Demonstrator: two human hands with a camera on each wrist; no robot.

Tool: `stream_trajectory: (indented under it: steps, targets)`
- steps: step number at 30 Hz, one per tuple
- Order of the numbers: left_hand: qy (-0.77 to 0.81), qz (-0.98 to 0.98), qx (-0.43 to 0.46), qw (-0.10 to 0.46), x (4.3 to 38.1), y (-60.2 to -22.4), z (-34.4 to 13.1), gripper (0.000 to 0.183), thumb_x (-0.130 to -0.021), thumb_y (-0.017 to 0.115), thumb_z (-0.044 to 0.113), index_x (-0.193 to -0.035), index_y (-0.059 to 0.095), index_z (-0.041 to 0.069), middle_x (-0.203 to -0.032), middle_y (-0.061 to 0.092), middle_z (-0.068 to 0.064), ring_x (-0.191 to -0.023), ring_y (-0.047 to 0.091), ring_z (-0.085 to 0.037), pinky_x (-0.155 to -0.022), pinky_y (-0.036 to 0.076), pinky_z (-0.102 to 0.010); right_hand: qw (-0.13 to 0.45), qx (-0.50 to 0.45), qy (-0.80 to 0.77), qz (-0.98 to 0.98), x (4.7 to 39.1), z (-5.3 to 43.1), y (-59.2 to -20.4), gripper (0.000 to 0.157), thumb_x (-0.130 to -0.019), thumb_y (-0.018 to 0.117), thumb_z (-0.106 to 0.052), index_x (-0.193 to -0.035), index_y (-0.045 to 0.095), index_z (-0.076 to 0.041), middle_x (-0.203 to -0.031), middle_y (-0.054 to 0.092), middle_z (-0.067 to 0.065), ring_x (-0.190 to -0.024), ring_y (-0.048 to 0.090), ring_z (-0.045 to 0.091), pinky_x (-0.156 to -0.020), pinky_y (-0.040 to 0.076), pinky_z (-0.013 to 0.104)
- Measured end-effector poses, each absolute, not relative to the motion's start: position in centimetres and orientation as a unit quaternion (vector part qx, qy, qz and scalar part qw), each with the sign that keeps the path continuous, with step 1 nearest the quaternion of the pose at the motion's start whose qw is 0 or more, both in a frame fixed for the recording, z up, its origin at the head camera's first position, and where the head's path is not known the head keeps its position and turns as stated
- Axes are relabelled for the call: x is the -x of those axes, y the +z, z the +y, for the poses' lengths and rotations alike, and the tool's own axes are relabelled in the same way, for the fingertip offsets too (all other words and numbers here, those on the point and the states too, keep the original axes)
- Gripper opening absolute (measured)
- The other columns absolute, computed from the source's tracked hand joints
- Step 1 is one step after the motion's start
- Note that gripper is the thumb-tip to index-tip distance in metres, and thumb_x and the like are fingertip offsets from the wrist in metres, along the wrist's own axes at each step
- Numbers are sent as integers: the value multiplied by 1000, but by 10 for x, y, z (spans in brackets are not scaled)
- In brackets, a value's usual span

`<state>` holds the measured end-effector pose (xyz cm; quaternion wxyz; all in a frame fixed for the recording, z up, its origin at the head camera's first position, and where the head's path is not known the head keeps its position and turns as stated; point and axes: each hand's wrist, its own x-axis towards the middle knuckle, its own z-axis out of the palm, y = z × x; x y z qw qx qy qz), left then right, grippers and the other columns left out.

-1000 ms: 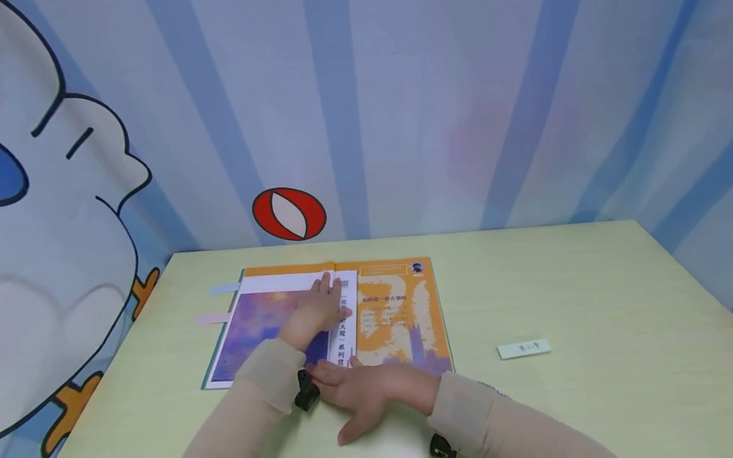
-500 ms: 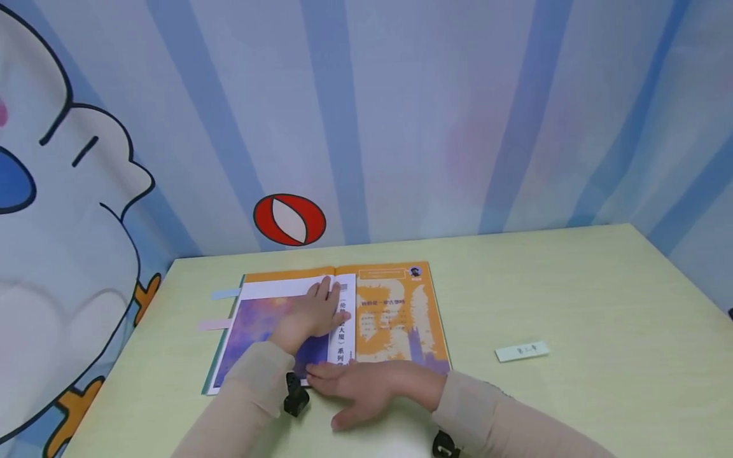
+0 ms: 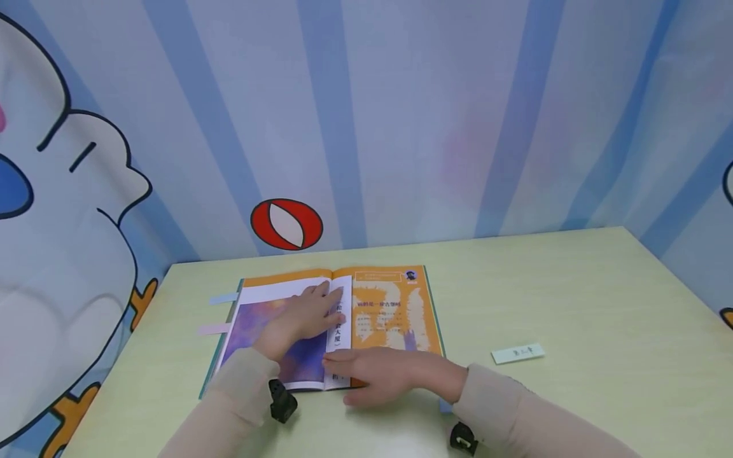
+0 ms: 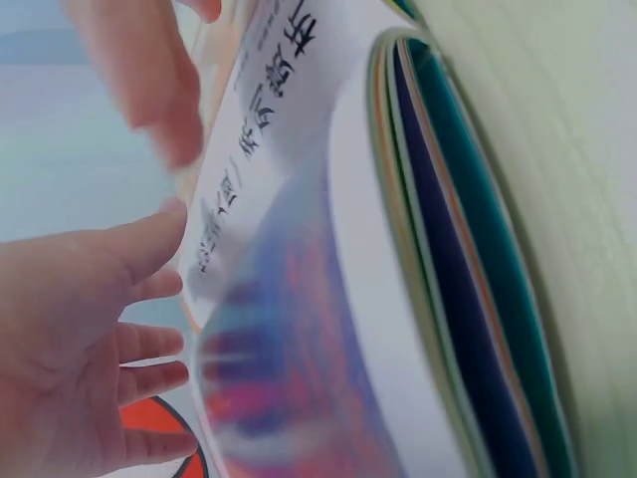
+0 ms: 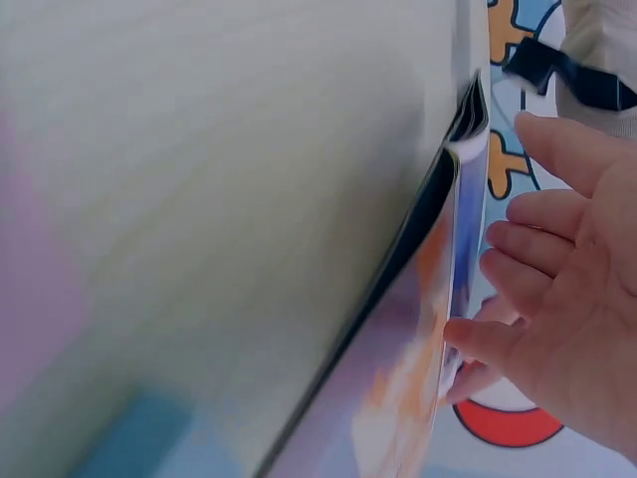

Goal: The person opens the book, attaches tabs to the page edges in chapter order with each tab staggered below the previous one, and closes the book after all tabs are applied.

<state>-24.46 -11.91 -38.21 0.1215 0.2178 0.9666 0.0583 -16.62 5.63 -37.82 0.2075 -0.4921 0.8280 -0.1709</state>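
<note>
An open book (image 3: pixel 420 318) lies on the table, a purple picture page at left and an orange page at right. My left hand (image 3: pixel 300 318) rests with fingers spread on the left page near the spine, fingertips reaching the white strip with printed characters. My right hand (image 3: pixel 380 375) lies across the book's lower edge, its straight fingertips at the bottom of the white strip. In the left wrist view, the book's page edges (image 4: pixel 438 229) bulge in a stack, with the left hand (image 4: pixel 80 349) beyond them. The right wrist view has my right hand (image 5: pixel 567 269) beside the book's edge.
A blue tab (image 3: pixel 224 298) and a pink tab (image 3: pixel 214 329) stick out from the book's left side. To the right, a pale strip (image 3: pixel 518 353) with handwriting lies on the table (image 3: pixel 601 305). A bluish piece (image 3: pixel 445 407) peeks out by the right sleeve.
My right hand has moved forward and right, from the near edge onto the lower pages, its thumb drawn closer in. My left hand has slid slightly left and nearer. The view has shifted slightly.
</note>
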Motion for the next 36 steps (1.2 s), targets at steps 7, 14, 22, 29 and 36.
stream_trajectory:
  steps: [7,14,22,29,36]
  targets:
    - [61,966,-232,96,236,-373,-121,59,-92,55,38,-144,38,15,-145,36,-14,-132,32,-34,-103,28,-56,166,471,-185,846,171,80,-371,49,-97,50,-23,-141,40,-5,-144,39,5,-134,32,15,-106,30,30]
    - [57,960,-269,58,221,-361,-119,56,-92,56,38,-142,42,17,-142,41,-11,-129,38,-32,-102,33,-52,116,464,-198,855,174,104,-365,46,-94,55,-19,-136,46,-2,-138,47,9,-129,41,22,-104,35,37]
    - [91,949,-301,25,204,-361,-114,52,-93,57,32,-139,45,13,-141,42,-13,-130,38,-33,-101,35,-51,99,431,-224,868,170,127,-363,44,-95,54,-22,-134,49,-2,-133,51,12,-124,45,27,-100,38,44]
    - [109,935,-338,-20,194,-362,-107,46,-91,61,27,-132,51,9,-133,49,-15,-121,48,-31,-96,42,-48,80,420,-247,869,167,147,-365,40,-93,56,-17,-131,53,-2,-128,56,9,-119,50,23,-95,43,41]
    - [116,928,-355,-23,191,-365,-93,46,-92,58,29,-133,51,8,-131,51,-13,-119,49,-28,-97,42,-43,59,416,-266,868,165,167,-370,38,-94,56,-20,-129,56,-5,-124,59,6,-115,53,21,-92,44,42]
